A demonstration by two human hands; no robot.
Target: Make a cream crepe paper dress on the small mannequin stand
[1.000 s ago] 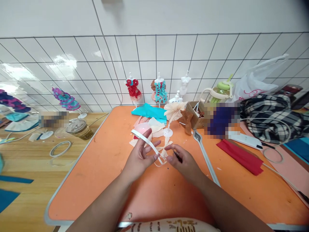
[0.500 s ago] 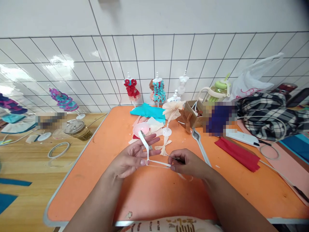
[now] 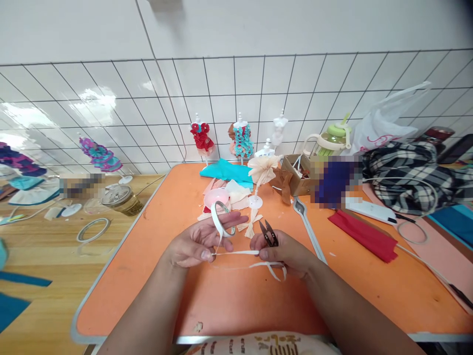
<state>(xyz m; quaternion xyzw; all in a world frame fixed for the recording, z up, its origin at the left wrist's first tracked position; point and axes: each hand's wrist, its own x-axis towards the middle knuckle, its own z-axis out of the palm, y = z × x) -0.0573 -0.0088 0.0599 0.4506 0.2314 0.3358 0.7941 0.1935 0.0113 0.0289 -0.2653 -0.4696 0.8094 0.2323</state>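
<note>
A roll of white tape (image 3: 218, 222) hangs on the fingers of my left hand (image 3: 201, 241), whose thumb pinches the narrow strip coming off it. The white strip (image 3: 244, 252) stretches across to my right hand (image 3: 284, 251), which grips it between thumb and fingers. Small dark thread snips (image 3: 269, 234) also rest in my right hand, blades apart and pointing up. A loose tail of the strip (image 3: 273, 268) curls below that hand. Just beyond my hands lies a gathered cream fabric piece (image 3: 252, 224) on the orange table (image 3: 148, 266).
Behind are small dress forms in red (image 3: 201, 135) and turquoise (image 3: 243, 138) ruffles, turquoise cloth (image 3: 226, 170), a pink dish (image 3: 215, 197) and a cardboard box (image 3: 297, 177). Right are red cloth (image 3: 364, 235) and a green-lidded bottle (image 3: 334, 138). A glass jar (image 3: 121, 198) stands left.
The snips have turned upward in my right hand, their blades now showing apart. My left hand has shifted slightly left and down, the roll has rotated, and the strip is drawn straighter.
</note>
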